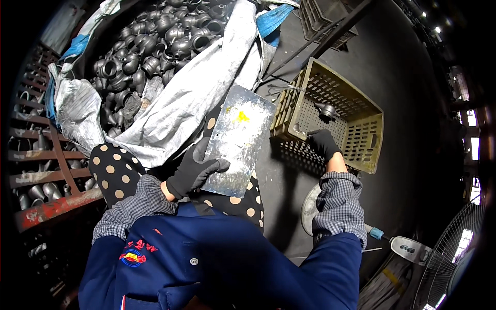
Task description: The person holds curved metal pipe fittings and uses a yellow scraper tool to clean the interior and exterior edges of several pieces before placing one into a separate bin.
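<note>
My left hand (192, 174), in a dark glove, grips the left edge of a scuffed metal plate (235, 144) with a yellow smear. The thumb lies on top of the plate, which rests over my lap. My right hand (324, 144), also gloved, is over the near side of a yellowish plastic crate (356, 163). Its fingers point into the crate and look loosely apart, with nothing visible in them. Just beyond the fingertips is a small dark metal fitting (326, 112), apart from the hand, inside the crate.
A big white woven sack (170, 111) full of dark metal fittings (155, 46) stands at the upper left. Red metal racking (57, 209) holds more parts at far left. Another crate (325, 20) is at the top; a fan (454, 253) stands lower right.
</note>
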`<state>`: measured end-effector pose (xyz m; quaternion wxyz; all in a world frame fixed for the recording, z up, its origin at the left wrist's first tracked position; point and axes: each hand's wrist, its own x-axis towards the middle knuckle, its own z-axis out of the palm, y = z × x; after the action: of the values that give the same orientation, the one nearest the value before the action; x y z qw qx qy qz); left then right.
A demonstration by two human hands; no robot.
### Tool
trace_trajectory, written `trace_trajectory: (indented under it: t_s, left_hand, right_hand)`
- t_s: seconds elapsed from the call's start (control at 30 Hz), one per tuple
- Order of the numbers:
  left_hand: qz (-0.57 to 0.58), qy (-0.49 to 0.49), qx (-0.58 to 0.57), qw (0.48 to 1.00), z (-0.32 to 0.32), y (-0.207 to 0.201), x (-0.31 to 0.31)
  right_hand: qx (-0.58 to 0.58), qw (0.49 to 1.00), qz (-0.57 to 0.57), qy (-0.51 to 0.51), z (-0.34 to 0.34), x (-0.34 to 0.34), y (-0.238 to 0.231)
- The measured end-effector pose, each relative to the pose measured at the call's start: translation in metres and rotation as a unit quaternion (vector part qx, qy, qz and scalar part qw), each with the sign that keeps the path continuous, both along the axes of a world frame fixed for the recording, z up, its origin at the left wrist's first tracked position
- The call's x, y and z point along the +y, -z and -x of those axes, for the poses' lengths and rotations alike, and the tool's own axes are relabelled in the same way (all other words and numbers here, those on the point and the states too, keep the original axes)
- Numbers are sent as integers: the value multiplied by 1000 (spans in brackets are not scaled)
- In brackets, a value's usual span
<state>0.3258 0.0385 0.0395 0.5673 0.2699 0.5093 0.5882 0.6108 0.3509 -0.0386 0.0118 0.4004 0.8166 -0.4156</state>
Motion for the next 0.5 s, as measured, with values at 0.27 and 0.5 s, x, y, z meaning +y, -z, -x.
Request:
trace_trajectory:
  t_s: [0.27,0.5]
  left_hand:
    - [12,28,-5,1000,4,5,2]
    - [19,4,-9,1000,3,3,-2]
  right_hand:
    - [-15,980,-154,123,-15,-17,3]
    - [-265,944,-197,20,28,-93,-32]
